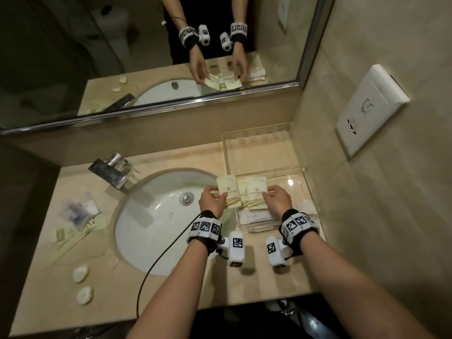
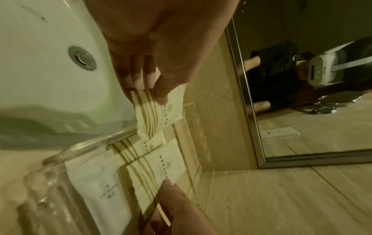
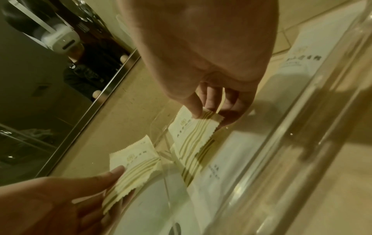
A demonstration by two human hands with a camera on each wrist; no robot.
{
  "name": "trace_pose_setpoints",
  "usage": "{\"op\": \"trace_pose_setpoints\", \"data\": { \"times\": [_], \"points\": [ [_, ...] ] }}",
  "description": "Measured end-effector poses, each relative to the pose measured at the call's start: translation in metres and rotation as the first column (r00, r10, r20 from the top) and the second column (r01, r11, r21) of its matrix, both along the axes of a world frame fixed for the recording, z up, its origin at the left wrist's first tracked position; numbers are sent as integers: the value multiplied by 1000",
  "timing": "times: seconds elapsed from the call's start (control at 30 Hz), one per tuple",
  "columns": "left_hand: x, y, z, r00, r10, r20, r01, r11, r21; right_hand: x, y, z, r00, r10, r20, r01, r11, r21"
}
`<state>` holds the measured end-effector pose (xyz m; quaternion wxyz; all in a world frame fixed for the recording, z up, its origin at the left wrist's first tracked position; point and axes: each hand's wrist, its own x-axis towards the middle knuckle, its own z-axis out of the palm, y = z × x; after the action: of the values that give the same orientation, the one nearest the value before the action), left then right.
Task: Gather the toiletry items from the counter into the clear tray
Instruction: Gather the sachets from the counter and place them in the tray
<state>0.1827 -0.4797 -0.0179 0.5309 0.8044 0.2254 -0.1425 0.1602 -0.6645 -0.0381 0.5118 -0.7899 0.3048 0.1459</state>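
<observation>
Left hand [image 1: 212, 199] and right hand [image 1: 277, 198] each pinch 1 packet [image 1: 228, 192] by its edge, apparently to lay it flat in the clear tray [image 1: 300, 192].

Your left hand [image 1: 212, 201] at 9 o'clock of right hand [image 1: 277, 200], forearms near parallel, reaching toward 12. Each hand pinches: thumb above, fingers [image 2: 138, 79] beneath.

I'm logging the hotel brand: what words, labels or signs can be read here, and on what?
Cream sachets held by the left hand and right hand: flower logo, a line of characters, too blurred to read.
White packet in the clear tray: small print, unreadable.
Wall plate: a line symbol, no words.
Wrist bands: black-and-white square codes, no text.
</observation>
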Motion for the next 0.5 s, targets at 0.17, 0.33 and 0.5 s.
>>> {"op": "trace_pose_setpoints", "data": {
  "times": [0.17,0.33,0.5],
  "points": [
    [2,-6,-9,999,-25,43,26,1000,-10,2,-4,-12,999,-32,-12,32,999,-35],
    [4,-14,-17,999,-2,50,2,1000,-15,5,-3,-15,999,4,40,-1,998,-57],
    [0,-3,-21,999,42,29,-41,999,-9,10,17,-18,994,61,87,-56,997,-60]
  ]
}}
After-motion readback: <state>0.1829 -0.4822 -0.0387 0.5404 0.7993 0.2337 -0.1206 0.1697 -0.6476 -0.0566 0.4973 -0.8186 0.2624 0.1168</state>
